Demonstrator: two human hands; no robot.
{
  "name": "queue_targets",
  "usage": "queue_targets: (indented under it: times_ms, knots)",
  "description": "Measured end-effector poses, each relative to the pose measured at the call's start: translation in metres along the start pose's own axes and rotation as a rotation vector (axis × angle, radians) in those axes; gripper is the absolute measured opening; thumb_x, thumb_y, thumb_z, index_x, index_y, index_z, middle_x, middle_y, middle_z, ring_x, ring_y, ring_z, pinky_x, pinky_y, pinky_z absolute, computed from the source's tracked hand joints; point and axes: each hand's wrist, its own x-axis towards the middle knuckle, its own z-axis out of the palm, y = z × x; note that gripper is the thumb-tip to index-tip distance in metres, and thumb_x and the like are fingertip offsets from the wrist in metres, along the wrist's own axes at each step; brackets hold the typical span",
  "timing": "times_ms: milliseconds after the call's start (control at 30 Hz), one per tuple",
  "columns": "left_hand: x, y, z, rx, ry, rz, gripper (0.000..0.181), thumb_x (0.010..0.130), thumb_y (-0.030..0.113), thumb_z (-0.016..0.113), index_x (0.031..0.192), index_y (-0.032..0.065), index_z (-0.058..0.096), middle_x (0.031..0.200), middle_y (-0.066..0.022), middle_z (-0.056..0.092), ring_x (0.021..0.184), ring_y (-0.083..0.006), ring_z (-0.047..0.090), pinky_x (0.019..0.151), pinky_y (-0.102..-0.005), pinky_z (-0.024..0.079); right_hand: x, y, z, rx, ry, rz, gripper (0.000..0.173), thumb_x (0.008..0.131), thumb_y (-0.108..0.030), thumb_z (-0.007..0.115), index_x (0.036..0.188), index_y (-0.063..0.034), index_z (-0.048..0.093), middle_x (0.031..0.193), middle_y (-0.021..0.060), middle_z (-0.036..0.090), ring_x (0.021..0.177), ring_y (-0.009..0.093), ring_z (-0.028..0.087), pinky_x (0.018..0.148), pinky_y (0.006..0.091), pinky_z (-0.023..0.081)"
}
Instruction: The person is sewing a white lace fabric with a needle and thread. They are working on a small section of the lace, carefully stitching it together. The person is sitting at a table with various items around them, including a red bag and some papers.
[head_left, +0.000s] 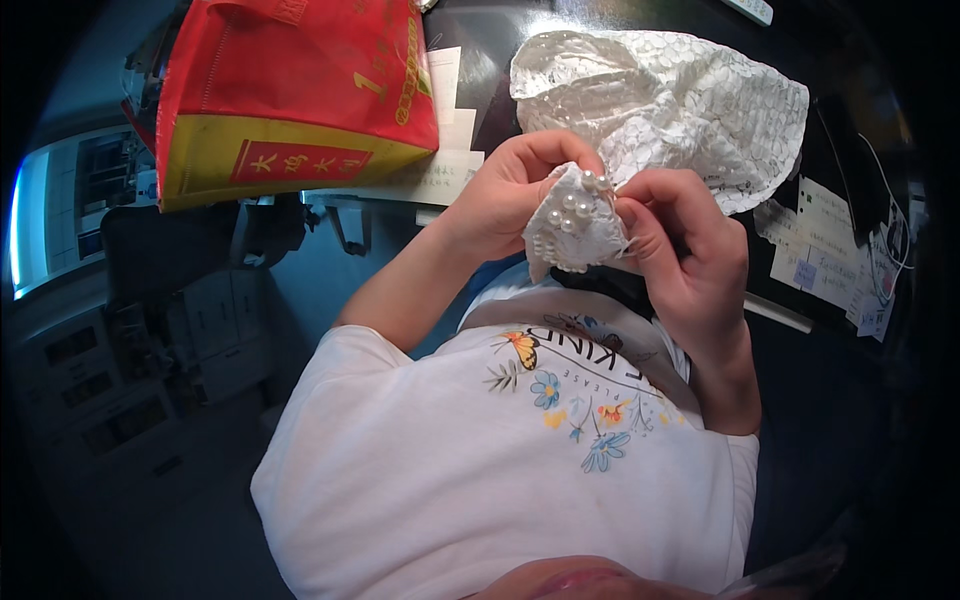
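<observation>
Between my two hands is a small piece of white fabric (589, 238) with white pearl beads (571, 210) on its face and frayed threads along its right edge. My left hand (517, 180) grips it from the left, thumb and index finger at its upper edge. On the right, my right hand (686, 232) pinches the fabric's upper right edge near the top beads; whether a needle or thread is between those fingertips is too small to tell. Just beyond the hands, a white lace cloth item (697, 112) lies crumpled on the dark table.
A red and yellow shopping bag (300, 97) stands at the table's left, with papers (454, 135) beside it. Handwritten notes (825, 232) and a thin white cable (889, 176) lie at the right. A dark chair (195, 232) is on the left; a white device (750, 9) sits at the far edge.
</observation>
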Motion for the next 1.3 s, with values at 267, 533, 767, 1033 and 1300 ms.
queue_targets:
  times_ms: [267,533,767,1033,1300]
  knots:
    - [0.000,0.006,-0.001,0.072,-0.034,-0.060,0.027,0.089,0.021,0.069,0.102,-0.0008,0.060,0.096,-0.0056,0.065,0.086,-0.0090,0.063,0.074,-0.0229,0.052,0.001,-0.001,-0.010,-0.120,-0.061,-0.078,0.007,0.087,-0.002,0.066,0.092,-0.0004,0.061,0.071,0.0078,0.063,0.060,0.012,0.063,0.052,0.0226,0.046]
    - [0.000,0.012,0.008,0.119,0.015,-0.087,0.021,0.087,0.012,0.069,0.100,-0.0014,0.061,0.092,-0.0043,0.065,0.083,-0.0074,0.062,0.072,-0.0215,0.051,-0.004,0.011,-0.005,0.034,-0.086,0.001,0.011,0.090,-0.001,0.060,0.100,-0.0006,0.055,0.074,0.0088,0.062,0.063,0.013,0.062,0.056,0.0245,0.047]
    - [0.001,0.015,0.026,0.430,0.164,-0.039,0.015,0.080,0.000,0.065,0.095,-0.0022,0.063,0.086,-0.0021,0.065,0.078,-0.0047,0.060,0.069,-0.0200,0.049,-0.011,0.018,-0.001,0.135,-0.097,0.039,0.026,0.091,0.004,0.053,0.116,-0.0036,0.047,0.076,0.0085,0.060,0.065,0.014,0.060,0.059,0.0266,0.047]
    - [-0.003,0.016,0.037,0.655,0.225,-0.022,0.013,0.079,0.000,0.066,0.091,-0.0015,0.064,0.082,0.0000,0.063,0.076,-0.0031,0.057,0.066,-0.0185,0.047,-0.003,0.016,-0.007,-0.144,-0.116,-0.187,0.027,0.089,-0.003,0.059,0.115,-0.0059,0.052,0.076,0.0108,0.059,0.064,0.024,0.062,0.060,0.0319,0.049]
    - [-0.003,0.004,0.035,0.899,0.266,0.024,0.014,0.077,0.001,0.069,0.089,-0.0009,0.064,0.079,-0.0005,0.063,0.072,-0.0025,0.057,0.062,-0.0186,0.047,0.015,0.017,-0.015,-0.504,0.022,-0.537,0.007,0.089,-0.006,0.060,0.096,-0.0059,0.059,0.079,0.0087,0.061,0.064,0.022,0.061,0.057,0.0314,0.049]
